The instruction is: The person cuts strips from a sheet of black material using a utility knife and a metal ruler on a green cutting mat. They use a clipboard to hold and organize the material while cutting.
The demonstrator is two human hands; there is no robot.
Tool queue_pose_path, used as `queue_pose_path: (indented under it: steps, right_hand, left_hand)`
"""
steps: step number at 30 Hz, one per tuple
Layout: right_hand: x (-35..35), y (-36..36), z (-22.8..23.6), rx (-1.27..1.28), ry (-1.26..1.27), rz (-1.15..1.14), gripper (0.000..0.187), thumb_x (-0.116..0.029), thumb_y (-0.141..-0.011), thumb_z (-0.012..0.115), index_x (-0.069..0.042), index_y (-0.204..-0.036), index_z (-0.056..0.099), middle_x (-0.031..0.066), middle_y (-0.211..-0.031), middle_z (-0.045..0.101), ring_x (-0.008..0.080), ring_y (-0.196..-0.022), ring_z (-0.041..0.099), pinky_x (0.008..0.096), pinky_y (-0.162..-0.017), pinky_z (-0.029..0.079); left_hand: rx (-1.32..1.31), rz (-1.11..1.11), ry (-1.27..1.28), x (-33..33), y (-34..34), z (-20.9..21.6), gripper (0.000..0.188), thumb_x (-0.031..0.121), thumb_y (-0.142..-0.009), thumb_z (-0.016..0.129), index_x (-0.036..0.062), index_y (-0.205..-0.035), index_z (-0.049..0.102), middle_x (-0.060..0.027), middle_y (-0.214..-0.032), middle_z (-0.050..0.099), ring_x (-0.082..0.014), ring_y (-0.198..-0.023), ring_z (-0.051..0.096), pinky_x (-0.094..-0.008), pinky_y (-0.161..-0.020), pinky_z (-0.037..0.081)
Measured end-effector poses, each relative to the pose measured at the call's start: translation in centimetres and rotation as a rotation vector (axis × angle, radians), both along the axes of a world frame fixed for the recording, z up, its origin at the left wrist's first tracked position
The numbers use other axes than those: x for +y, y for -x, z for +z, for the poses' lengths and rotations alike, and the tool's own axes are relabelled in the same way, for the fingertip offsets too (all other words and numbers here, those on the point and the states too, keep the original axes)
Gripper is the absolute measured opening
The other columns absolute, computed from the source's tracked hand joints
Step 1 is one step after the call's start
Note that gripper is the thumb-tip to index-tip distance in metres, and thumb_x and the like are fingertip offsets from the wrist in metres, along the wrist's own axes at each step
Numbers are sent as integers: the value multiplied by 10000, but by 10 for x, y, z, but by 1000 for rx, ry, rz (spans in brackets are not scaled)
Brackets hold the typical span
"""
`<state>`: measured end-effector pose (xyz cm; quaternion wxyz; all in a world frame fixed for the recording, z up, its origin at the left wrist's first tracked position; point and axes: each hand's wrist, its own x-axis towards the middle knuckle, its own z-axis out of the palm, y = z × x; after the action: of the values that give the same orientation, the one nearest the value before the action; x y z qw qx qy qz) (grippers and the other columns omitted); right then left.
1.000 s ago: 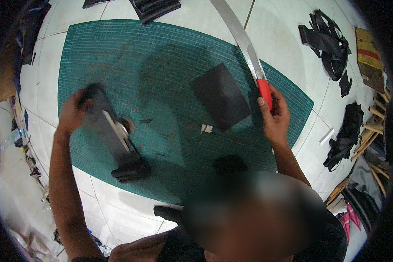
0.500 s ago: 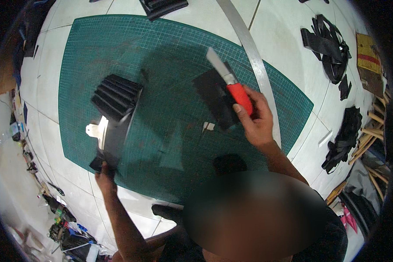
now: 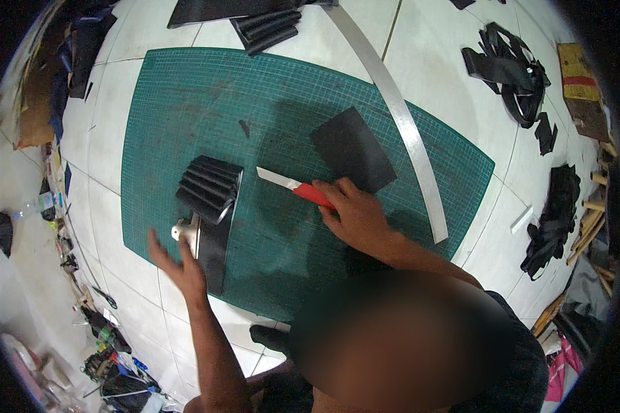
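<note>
Your right grip [image 3: 357, 212] is wrapped round the red knife [image 3: 313, 194]; your left grip [image 3: 186, 272], spread and empty, is near the clip [image 3: 184, 230]. At nine o'clock on the mat [image 3: 186, 117], the black bundle [image 3: 209, 189] looks already clipped, the blade apart.

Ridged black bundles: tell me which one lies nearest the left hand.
The near bundle on the green mat, just beyond the left hand and silver clip; the other bundle lies at the mat's far edge.
</note>
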<state>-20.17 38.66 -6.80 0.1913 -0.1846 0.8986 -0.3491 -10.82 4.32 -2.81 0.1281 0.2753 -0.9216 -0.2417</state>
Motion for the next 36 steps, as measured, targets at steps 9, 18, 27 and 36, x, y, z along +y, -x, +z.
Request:
queue_pose_path:
  steps: [9,18,27,36]
  right_hand:
    - [-4,2,3,40,41,5,466,-163,-887,701,-74,-1331,588,104,-1006,566,247,-815,659,391,-698,571]
    - [-11,-1,-1,36,42,39,476,-182,-894,705,-87,-1343,579,95,-993,553,219,-794,639,385,-684,555]
    - [-27,5,-4,83,58,89,464,-186,-913,688,-86,-1352,574,97,-980,549,221,-772,637,381,-671,551]
    - [-47,13,-3,133,107,107,467,-195,-915,694,-92,-1356,580,108,-1007,562,219,-786,657,368,-679,567]
  left_hand:
    - [-440,-913,301,51,145,-7,548,367,-895,646,50,-1340,605,-205,-1410,556,-392,-1392,440,-626,-1206,133]
    - [-216,-743,244,31,95,4,303,276,-914,654,32,-1092,669,-184,-1150,653,-388,-1208,562,-629,-1165,214]
    - [-159,-371,196,30,71,-34,484,344,-930,690,-4,-1251,593,-218,-1122,593,-400,-1070,531,-538,-987,396]
    - [-251,-241,202,44,70,-38,914,470,-720,857,42,-1421,455,-231,-1235,510,-420,-1171,487,-527,-1019,398]
